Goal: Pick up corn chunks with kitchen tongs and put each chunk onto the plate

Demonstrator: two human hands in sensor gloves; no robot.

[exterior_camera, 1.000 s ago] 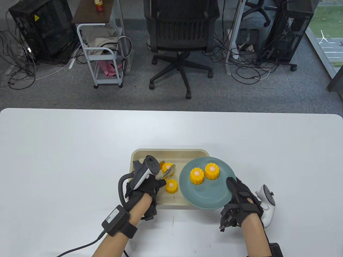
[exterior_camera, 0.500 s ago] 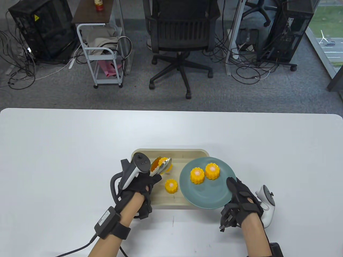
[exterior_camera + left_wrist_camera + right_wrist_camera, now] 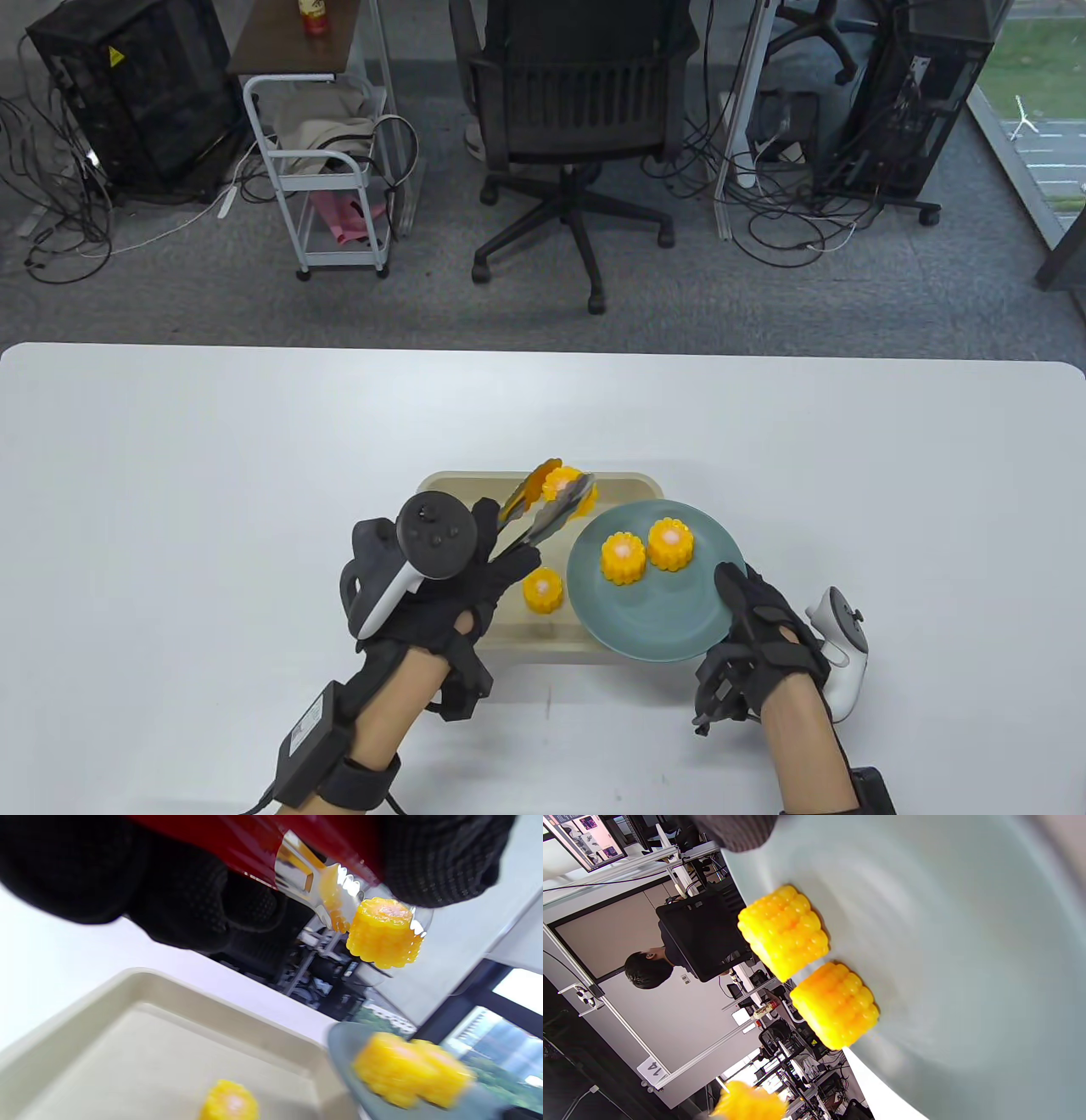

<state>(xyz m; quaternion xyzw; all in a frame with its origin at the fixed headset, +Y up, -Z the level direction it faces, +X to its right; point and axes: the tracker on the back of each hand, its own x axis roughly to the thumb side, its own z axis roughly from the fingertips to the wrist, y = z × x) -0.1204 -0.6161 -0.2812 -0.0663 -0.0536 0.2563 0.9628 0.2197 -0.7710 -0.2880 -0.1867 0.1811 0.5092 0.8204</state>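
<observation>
My left hand (image 3: 496,560) grips metal tongs (image 3: 543,514) that clamp a yellow corn chunk (image 3: 570,491), held in the air over the far edge of the beige tray (image 3: 632,486). The left wrist view shows that chunk (image 3: 384,931) clamped between the tong tips (image 3: 314,882). One chunk (image 3: 543,590) stands in the tray. The blue-grey plate (image 3: 653,620) overlaps the tray's right side and carries two chunks (image 3: 624,556) (image 3: 670,543). My right hand (image 3: 736,598) holds the plate's right rim, thumb on top. Both plate chunks (image 3: 782,931) (image 3: 835,1003) appear in the right wrist view.
The white table (image 3: 254,467) stretches wide on both sides. Beyond its far edge stand an office chair (image 3: 577,102), a white cart (image 3: 327,170), computer towers and floor cables. A person (image 3: 649,969) sits in the background of the right wrist view.
My left hand closed the tongs on a chunk in the tray, lifted it and carried it up and right toward the plate. The right hand stayed on the plate rim.
</observation>
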